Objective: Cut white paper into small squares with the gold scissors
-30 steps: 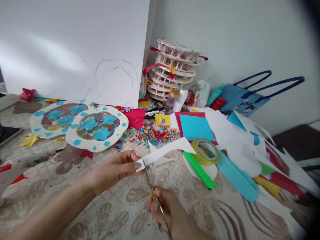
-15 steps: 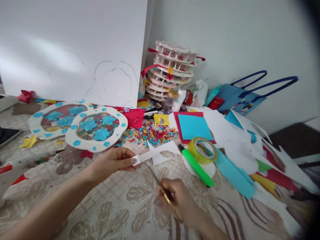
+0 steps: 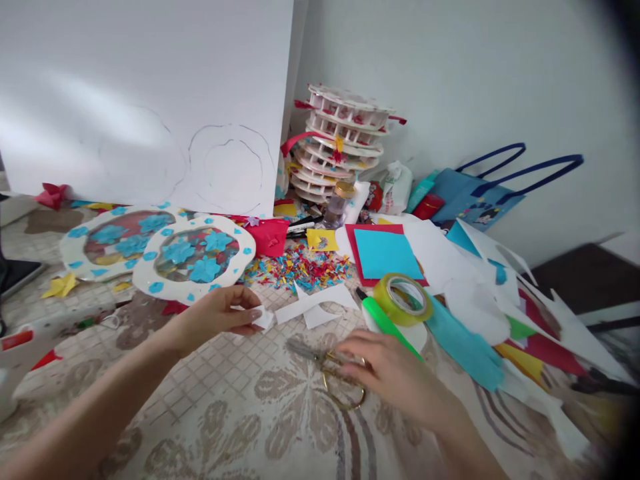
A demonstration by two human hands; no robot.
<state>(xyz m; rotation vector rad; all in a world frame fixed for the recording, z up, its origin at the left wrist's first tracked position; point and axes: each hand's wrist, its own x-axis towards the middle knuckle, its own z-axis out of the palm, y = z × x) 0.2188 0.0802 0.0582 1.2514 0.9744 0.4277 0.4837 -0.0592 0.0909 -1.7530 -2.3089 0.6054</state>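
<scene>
My left hand pinches a small piece of white paper between thumb and fingers, just above the tablecloth. Beside it lies a white paper strip over another white scrap. My right hand has its fingers on the upper handle ring of gold-handled scissors. The blades point left toward my left hand and look slightly blurred. The scissors are low, at or near the cloth. A green cutter and a roll of yellowish tape are right behind my right hand.
Two white rings with blue paper flowers lie back left, near a hot glue gun. Colored paper bits cover the middle. Red and blue sheets, paper offcuts, a blue bag and a tiered white tower stand around.
The white strip has come apart from the piece in my left hand and now lies on the scrap. My right hand has swung the scissors down flatter, their handles opening into view.
</scene>
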